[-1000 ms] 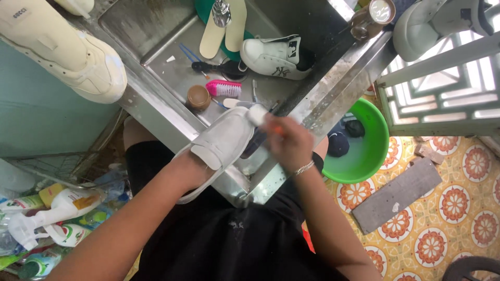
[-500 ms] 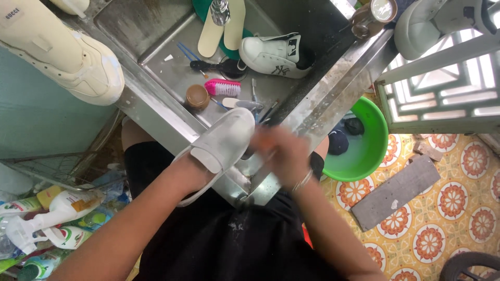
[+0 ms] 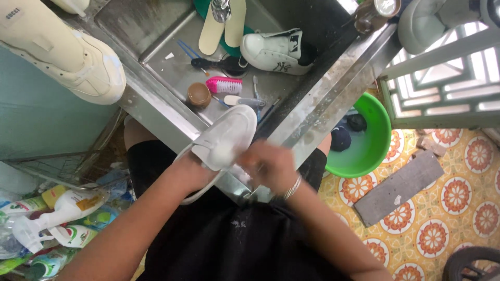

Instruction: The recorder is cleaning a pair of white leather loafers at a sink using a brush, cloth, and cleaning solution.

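While the left hand [image 3: 190, 171] grips a white shoe [image 3: 226, 138] from underneath, fingers closed around its heel end, the shoe lies tilted over the near edge of a steel sink [image 3: 156, 106], toe pointing into the basin. A loose white lace hangs in a loop below the wrist. The right hand [image 3: 268, 164] is blurred, pressed against the shoe's side with its fingers curled; whether it grasps anything I cannot tell. A silver bangle sits on that wrist.

Inside the basin, just beyond the shoe's toe, lie a pink brush [image 3: 225, 84], a round brown lid [image 3: 199, 94] and a small white-headed brush [image 3: 245, 101]. Farther back rest a second white shoe [image 3: 276, 49] on its side and two pale insoles [image 3: 224, 23] near the tap, so little bare metal is left on the basin floor.

On the left ledge of the sink a cream shoe [image 3: 67, 49] sits with its toe reaching the rim. Right of the sink, a green bowl [image 3: 377, 140] stands on the patterned tile floor, touching the sink's outer edge, with dark items soaking in it. A grey slab [image 3: 398, 187] lies near the bowl. Spray bottles [image 3: 57, 213] crowd the floor at the person's left side, close to the left forearm.
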